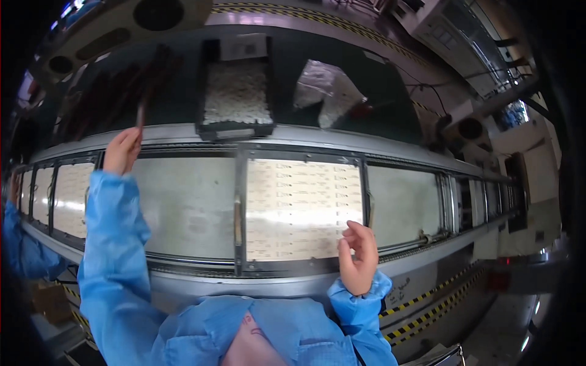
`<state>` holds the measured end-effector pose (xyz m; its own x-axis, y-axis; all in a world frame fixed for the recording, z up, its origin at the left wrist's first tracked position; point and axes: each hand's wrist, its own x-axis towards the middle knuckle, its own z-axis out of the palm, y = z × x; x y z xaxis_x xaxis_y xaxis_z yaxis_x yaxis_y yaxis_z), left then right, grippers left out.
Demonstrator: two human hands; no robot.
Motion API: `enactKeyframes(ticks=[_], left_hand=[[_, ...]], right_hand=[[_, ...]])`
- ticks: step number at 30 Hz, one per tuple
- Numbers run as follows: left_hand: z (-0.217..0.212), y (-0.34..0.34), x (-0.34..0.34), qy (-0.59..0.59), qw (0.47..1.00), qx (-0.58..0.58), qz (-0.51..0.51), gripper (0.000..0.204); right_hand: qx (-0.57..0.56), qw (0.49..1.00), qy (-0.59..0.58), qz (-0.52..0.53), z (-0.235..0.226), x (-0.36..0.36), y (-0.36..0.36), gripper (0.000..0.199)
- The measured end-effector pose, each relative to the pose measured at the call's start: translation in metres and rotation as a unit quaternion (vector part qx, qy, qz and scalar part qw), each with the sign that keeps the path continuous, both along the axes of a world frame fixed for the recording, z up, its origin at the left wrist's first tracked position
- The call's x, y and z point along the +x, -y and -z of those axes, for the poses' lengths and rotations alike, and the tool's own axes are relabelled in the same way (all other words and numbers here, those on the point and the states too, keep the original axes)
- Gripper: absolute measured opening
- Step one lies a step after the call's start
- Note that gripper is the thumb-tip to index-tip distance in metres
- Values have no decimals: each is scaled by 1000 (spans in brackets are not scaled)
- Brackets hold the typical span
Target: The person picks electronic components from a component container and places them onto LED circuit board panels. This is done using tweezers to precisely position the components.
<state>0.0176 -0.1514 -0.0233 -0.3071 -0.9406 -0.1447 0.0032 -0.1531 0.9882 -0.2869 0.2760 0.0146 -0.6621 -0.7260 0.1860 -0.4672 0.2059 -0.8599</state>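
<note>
A: What does my feed show?
B: I see the left hand [124, 149] at upper left, pinching a thin brown strip [141, 114]; the right hand [359, 253], right of centre, curls loosely near a corner of the framed panel [293, 204]; whether it pinches anything, I cannot tell.
A: The panel?
B: Mid-frame; above it, on the dark desk [390, 110], a tray [261, 129] of white pieces [237, 91].

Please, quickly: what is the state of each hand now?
Left hand: closed on a thin brownish strip.
Right hand: partly curled by the pale panel; whether it holds something small cannot be told.
</note>
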Motion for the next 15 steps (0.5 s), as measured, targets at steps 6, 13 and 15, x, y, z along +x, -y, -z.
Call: enactKeyframes(ticks=[6,13,15], left_hand=[[-62,-172,-58,-65,977,25,200,16],[-52,-276,-205,-140,900,116,395,23],[-54,-276,-233,-62,909,66,407,29]], right_hand=[[-98,969,206,-92,-27,15,14,52],[-185,973,139,0,-33,2,60,60],[-193,971,143,11,-34,-24,53,59]])
